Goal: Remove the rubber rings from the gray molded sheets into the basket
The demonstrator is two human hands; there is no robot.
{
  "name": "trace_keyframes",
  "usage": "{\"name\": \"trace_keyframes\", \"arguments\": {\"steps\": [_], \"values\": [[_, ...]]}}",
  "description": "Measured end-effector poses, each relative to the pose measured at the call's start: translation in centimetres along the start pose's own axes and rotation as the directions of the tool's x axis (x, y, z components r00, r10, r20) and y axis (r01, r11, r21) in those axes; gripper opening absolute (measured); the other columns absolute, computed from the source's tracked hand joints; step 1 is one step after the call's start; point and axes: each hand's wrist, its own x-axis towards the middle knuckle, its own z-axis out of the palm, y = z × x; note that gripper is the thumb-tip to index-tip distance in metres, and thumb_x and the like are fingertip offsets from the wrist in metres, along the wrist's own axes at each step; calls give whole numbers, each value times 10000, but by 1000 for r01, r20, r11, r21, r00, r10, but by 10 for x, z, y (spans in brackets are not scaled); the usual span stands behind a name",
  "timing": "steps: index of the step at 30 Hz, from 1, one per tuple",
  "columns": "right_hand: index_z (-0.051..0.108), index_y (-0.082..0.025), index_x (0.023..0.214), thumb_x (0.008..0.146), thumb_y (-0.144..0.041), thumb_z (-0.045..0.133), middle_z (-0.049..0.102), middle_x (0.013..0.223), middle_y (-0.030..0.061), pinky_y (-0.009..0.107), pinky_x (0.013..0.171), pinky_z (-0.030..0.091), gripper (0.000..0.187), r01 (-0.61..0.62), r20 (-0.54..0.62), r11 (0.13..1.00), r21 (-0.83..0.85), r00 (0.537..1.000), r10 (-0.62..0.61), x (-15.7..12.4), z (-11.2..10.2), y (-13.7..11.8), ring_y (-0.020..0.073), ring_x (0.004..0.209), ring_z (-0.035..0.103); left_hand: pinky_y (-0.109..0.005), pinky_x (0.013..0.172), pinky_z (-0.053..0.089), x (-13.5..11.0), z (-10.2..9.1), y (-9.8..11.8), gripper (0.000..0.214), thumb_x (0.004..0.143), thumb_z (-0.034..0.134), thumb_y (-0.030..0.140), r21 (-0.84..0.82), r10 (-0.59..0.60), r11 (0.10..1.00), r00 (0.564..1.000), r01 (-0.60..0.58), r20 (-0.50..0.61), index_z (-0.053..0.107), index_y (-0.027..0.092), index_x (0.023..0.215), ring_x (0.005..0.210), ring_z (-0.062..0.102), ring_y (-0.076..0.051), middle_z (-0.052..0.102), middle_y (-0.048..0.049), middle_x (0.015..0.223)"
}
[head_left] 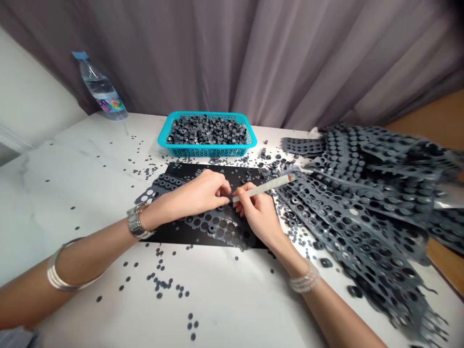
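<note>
White red-tipped stick [264, 188] is pinched by right-hand fingers [241, 205]; left-hand fingers [223, 191] are pressed together above perforated grey rubber sheet [213, 224] on black mat [174, 237].

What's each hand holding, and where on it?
Right hand grips a white stick near its lower end, red tip free. Left hand is over the perforated grey sheet; whether it holds anything can't be told.

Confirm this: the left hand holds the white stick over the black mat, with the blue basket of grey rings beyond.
Wrong hand. The head view shows the right hand holding the white stick, not the left hand. The rest stands: it is over the black mat, with the blue basket of grey rings beyond.
</note>
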Motion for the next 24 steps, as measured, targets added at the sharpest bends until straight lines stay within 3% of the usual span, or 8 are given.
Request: {"name": "trace_keyframes", "arguments": {"steps": [5,12,16,21,24], "values": [[547,-213,732,947,-382,422,594,614,-8,237,564,412,301,29,-1,996,-82,1000,-29,-1,1,-5,144,556,575,-291,667,352,-7,18,-10,37,722,642,182,-52,-13,999,996,9,-92,647,219,726,722,511,-193,596,-29,749],[550,-206,721,950,-330,417,606,627,-7,237,606,397,292,88,-2,982,-165,996,-90,-1,1,-6,142,580,586,-307,715,377,-9,19,-7,69,778,559,145,112,-102,989,995,100,10,542,201,743,806,525,-186,575,-23,840],[537,-209,730,948,-302,405,603,629,-4,238,593,380,271,122,0,971,-208,992,-125,-1,4,-6,144,568,583,-295,674,385,-9,22,-3,91,774,560,126,105,-118,987,993,120,-25,545,190,710,763,535,-173,594,-28,804],[523,-211,731,936,-274,400,580,603,-3,250,563,346,247,137,-21,939,-315,988,-152,-3,9,-6,147,524,551,-277,615,385,-13,19,7,150,791,553,109,-35,-146,989,984,143,-106,607,172,667,619,527,-129,614,-8,683],[544,-207,746,934,-280,410,592,597,-1,251,582,366,242,105,-33,951,-290,992,-119,-2,9,-6,154,544,579,-251,640,433,-23,12,11,61,811,619,192,-334,-295,922,912,194,-284,669,170,784,643,561,-112,654,-6,748]]}}
